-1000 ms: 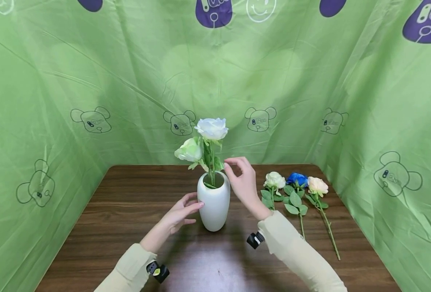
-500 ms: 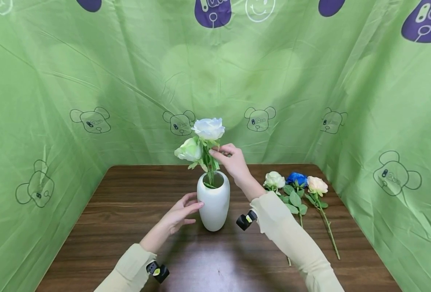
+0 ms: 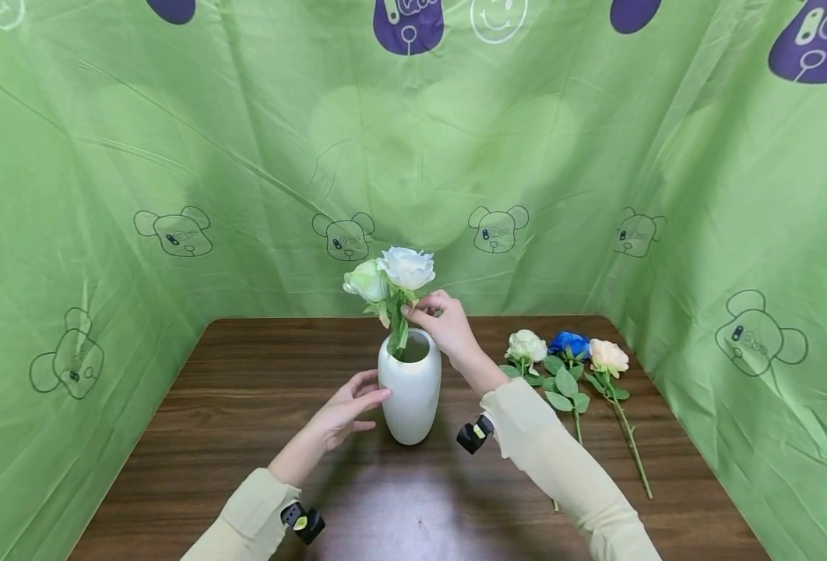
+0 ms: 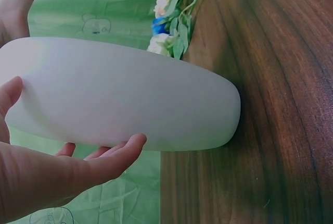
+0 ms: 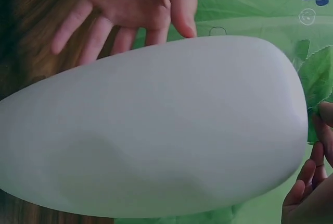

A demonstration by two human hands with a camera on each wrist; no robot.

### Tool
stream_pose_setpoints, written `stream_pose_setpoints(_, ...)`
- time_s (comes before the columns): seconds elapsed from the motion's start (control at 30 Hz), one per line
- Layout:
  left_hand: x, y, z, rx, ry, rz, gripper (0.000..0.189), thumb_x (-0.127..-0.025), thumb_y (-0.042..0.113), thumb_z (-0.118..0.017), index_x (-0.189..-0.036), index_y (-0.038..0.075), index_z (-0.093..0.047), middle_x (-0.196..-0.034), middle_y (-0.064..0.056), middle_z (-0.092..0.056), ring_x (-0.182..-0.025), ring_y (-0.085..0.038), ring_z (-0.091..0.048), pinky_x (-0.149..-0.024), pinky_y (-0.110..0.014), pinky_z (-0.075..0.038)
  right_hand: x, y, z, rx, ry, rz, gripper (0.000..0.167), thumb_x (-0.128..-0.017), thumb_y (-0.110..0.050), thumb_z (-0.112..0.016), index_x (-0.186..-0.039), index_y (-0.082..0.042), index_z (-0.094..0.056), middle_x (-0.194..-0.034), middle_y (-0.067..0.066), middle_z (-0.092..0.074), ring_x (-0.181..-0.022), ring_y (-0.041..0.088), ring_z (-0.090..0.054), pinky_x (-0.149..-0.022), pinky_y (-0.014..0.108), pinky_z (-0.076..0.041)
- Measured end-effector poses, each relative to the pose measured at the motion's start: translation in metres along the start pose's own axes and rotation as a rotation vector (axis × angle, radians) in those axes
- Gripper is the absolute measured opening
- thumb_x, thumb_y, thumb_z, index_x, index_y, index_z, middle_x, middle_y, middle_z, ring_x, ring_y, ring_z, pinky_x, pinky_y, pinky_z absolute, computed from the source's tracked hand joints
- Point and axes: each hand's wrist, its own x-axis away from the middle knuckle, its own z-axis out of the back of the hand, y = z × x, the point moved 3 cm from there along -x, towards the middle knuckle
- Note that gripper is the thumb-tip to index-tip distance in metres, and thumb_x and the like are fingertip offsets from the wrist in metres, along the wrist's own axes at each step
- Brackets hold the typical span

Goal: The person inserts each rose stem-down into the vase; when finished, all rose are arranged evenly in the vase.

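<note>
A tall white vase (image 3: 409,397) stands upright on the table with two artificial roses in its mouth. One is a bluish-white rose (image 3: 408,269); to its left leans a pale green-white rose (image 3: 366,280). My right hand (image 3: 448,327) pinches the white rose's stem just under the bloom, above the rim. In the right wrist view its fingers appear beside a green leaf (image 5: 317,75). My left hand (image 3: 343,409) rests against the vase's left side, thumb toward the front, fingers fairly straight and spread. The left wrist view shows its fingertips (image 4: 136,140) along the vase wall.
Right of the vase lie a cream rose (image 3: 528,347), a blue rose (image 3: 571,344) and a peach rose (image 3: 610,357); my right sleeve partly covers their stems. Green printed cloth (image 3: 413,156) surrounds the wooden table (image 3: 245,389) at the back and sides.
My right hand has moved left from the vase's rim to the white rose's stem and taken hold. The white rose has dropped lower and tilted. My left hand has stayed at the vase.
</note>
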Motion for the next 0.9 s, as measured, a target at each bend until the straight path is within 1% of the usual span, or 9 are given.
stream_pose_setpoints(0.17,0.001,0.000,0.000,0.001,-0.001,0.001,0.060,-0.081,0.022,-0.063,-0.131,0.008,-0.033,-0.131,-0.021,-0.035,-0.116,-0.038,-0.036,-0.083,-0.056,-0.035,0.002,0.001,-0.004,-0.018,0.002,0.014,0.015,-0.078,-0.013,-0.068,-0.080,0.002,-0.067,-0.077,0.003,-0.049,-0.075,0.016,-0.044,-0.066,0.030,-0.038)
stream_pose_setpoints(0.3,0.001,-0.001,0.001,0.002,-0.004,-0.001,0.060,-0.081,0.021,-0.063,-0.131,0.008,-0.032,-0.131,-0.022,-0.034,-0.116,-0.038,-0.036,-0.083,-0.056,-0.035,0.003,-0.008,-0.003,-0.017,0.008,0.013,0.015,-0.078,-0.012,-0.067,-0.082,0.002,-0.066,-0.077,0.003,-0.048,-0.076,0.015,-0.044,-0.066,0.027,-0.038)
stream_pose_setpoints(0.37,0.000,-0.001,0.001,0.005,-0.005,-0.004,0.060,-0.081,0.021,-0.062,-0.131,0.007,-0.032,-0.131,-0.022,-0.033,-0.116,-0.038,-0.036,-0.083,-0.056,-0.035,0.005,-0.018,-0.002,-0.025,-0.002,0.010,0.015,-0.079,-0.011,-0.066,-0.084,0.003,-0.066,-0.078,0.003,-0.048,-0.077,0.016,-0.044,-0.067,0.027,-0.038)
stream_pose_setpoints(0.47,0.000,-0.001,0.000,0.007,-0.002,-0.004,0.060,-0.081,0.021,-0.063,-0.131,0.007,-0.032,-0.131,-0.022,-0.034,-0.116,-0.038,-0.036,-0.083,-0.057,-0.035,0.009,-0.039,0.000,-0.022,-0.003,0.020,0.015,-0.080,-0.007,-0.064,-0.086,0.006,-0.066,-0.080,0.004,-0.048,-0.076,0.017,-0.045,-0.069,0.029,-0.038)
stream_pose_setpoints(0.6,-0.001,-0.001,0.000,0.007,0.003,-0.003,0.061,-0.081,0.021,-0.063,-0.131,0.008,-0.032,-0.131,-0.022,-0.034,-0.116,-0.037,-0.037,-0.082,-0.056,-0.036,0.014,-0.062,0.001,0.014,0.005,0.041,0.015,-0.079,-0.005,-0.063,-0.085,0.009,-0.064,-0.078,0.006,-0.047,-0.076,0.020,-0.044,-0.071,0.032,-0.036)
stream_pose_setpoints(0.67,-0.001,0.000,0.000,0.006,0.003,-0.003,0.061,-0.081,0.021,-0.063,-0.131,0.008,-0.032,-0.131,-0.022,-0.034,-0.116,-0.037,-0.036,-0.082,-0.056,-0.036,0.012,-0.058,-0.001,0.019,-0.013,0.038,0.015,-0.079,-0.005,-0.064,-0.084,0.009,-0.064,-0.079,0.008,-0.046,-0.078,0.020,-0.044,-0.072,0.032,-0.036)
stream_pose_setpoints(0.77,-0.001,0.000,0.001,0.003,-0.002,-0.002,0.062,-0.081,0.022,-0.063,-0.132,0.007,-0.031,-0.132,-0.023,-0.033,-0.117,-0.037,-0.035,-0.083,-0.056,-0.035,0.009,-0.043,-0.007,0.048,-0.051,0.029,0.016,-0.078,-0.010,-0.067,-0.085,0.005,-0.067,-0.081,0.009,-0.048,-0.080,0.019,-0.044,-0.070,0.031,-0.037)
stream_pose_setpoints(0.83,-0.001,0.000,0.001,0.000,-0.006,-0.001,0.063,-0.081,0.023,-0.063,-0.132,0.007,-0.030,-0.132,-0.023,-0.032,-0.117,-0.038,-0.035,-0.083,-0.056,-0.035,0.007,-0.030,-0.010,0.083,-0.073,0.035,0.016,-0.077,-0.014,-0.068,-0.084,0.001,-0.068,-0.082,0.007,-0.049,-0.081,0.018,-0.046,-0.069,0.030,-0.039)
stream_pose_setpoints(0.9,-0.001,0.000,0.001,-0.003,-0.009,0.001,0.063,-0.081,0.023,-0.063,-0.132,0.007,-0.030,-0.133,-0.023,-0.032,-0.117,-0.038,-0.034,-0.083,-0.056,-0.036,0.007,-0.023,-0.013,0.127,-0.071,0.053,0.016,-0.076,-0.017,-0.069,-0.084,-0.003,-0.069,-0.082,0.005,-0.051,-0.081,0.016,-0.047,-0.067,0.030,-0.040)
